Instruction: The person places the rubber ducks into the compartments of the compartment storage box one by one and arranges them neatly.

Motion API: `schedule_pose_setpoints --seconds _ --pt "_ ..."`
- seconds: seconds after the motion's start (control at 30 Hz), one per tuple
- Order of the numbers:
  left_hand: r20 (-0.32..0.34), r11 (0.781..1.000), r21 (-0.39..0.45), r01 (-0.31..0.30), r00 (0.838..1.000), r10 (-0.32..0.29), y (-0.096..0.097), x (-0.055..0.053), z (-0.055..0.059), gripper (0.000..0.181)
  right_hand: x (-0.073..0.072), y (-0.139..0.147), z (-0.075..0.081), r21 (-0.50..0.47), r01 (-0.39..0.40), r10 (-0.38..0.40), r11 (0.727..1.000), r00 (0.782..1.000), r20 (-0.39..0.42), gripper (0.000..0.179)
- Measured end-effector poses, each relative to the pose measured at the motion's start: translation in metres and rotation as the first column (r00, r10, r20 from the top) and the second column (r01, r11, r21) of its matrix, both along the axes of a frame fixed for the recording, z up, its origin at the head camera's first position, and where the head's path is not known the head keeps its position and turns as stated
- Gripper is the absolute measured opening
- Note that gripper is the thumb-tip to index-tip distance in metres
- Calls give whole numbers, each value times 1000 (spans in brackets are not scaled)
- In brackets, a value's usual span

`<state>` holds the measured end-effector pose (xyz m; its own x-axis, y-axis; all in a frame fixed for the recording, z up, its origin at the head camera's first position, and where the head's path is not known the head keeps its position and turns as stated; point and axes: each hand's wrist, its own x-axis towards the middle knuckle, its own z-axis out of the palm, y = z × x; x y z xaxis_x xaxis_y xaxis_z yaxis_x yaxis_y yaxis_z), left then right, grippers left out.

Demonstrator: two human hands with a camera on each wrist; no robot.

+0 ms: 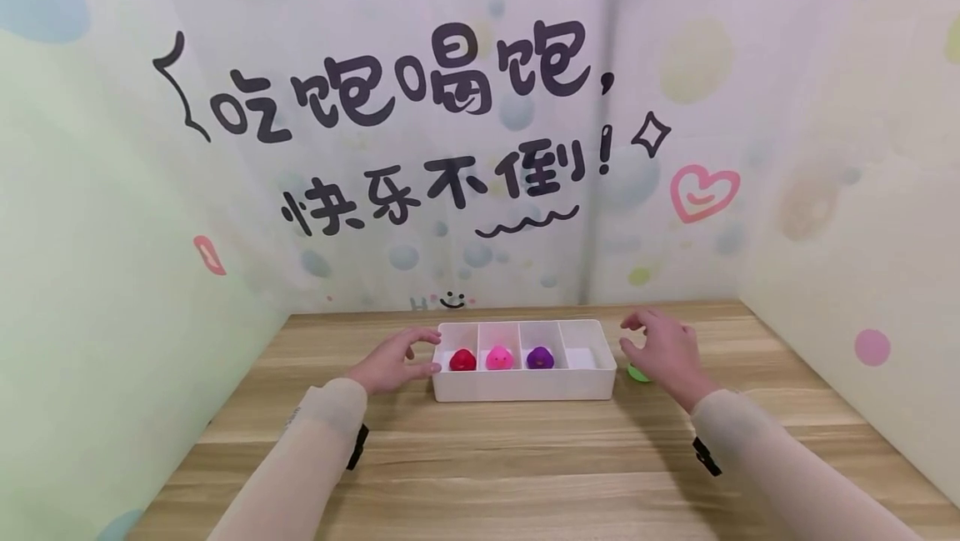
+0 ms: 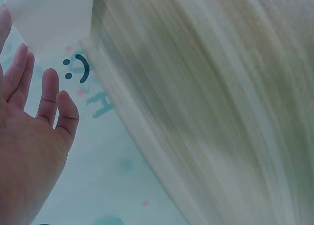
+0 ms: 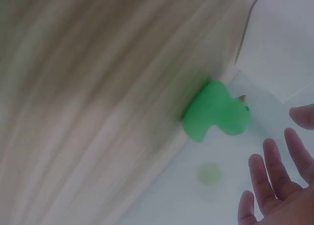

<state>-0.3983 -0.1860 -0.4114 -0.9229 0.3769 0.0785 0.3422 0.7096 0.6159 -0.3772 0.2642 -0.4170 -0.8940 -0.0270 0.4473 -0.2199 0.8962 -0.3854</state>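
Note:
A white box with a row of compartments stands on the table. From left to right it holds a red toy duck, a pink one and a purple one; the rightmost compartment has no duck. My left hand is at the box's left end, thumb and fingertips right at its wall, the other fingers loosely extended. Just past the right end, my right hand hovers with relaxed, spread fingers and nothing in them. A green rubber duck sits on the table below it, partly hidden in the head view.
The wood-grain table meets a pale printed backdrop with dark lettering behind the box. Side panels close in the table on the left and right.

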Motion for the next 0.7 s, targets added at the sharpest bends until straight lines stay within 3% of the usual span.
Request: schedule_pose_setpoints --seconds 0.4,0.7 --pt "11 1000 2 11 1000 -11 3 -1 2 50 12 21 -11 68 45 -50 997 996 68 32" --pt "4 1000 -7 9 1000 -9 0 -2 -1 52 13 25 -17 77 52 -63 996 988 144 40"
